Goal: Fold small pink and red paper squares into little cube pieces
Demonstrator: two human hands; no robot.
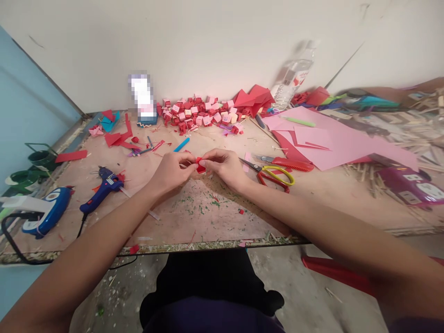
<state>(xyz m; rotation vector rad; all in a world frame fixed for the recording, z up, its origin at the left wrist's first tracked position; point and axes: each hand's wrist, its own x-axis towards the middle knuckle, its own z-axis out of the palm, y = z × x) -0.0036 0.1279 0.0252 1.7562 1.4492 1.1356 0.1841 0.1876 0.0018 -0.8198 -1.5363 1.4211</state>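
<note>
Between my hands, over the middle of the table, is a small folded red paper box (200, 168). My left hand (175, 169) pinches its left side with thumb and forefinger. On the other side, my right hand (222, 166) grips the upper right edge, fingertips close together. The fingers hide part of the box. Just right of my right hand lie scissors (274, 175) with yellow and red handles and a red-handled utility knife (287, 163). A blue stick (181, 144) rests behind my left hand. Green paper bits (204, 203) are scattered below.
A heap of small red and pink paper boxes (194, 113) lies by the wall, near a bright phone (142, 97). A blue glue gun (102, 189) is at left. Pink paper sheets (343, 138), a plastic bottle (294, 76) and wooden sticks (416, 115) occupy the right.
</note>
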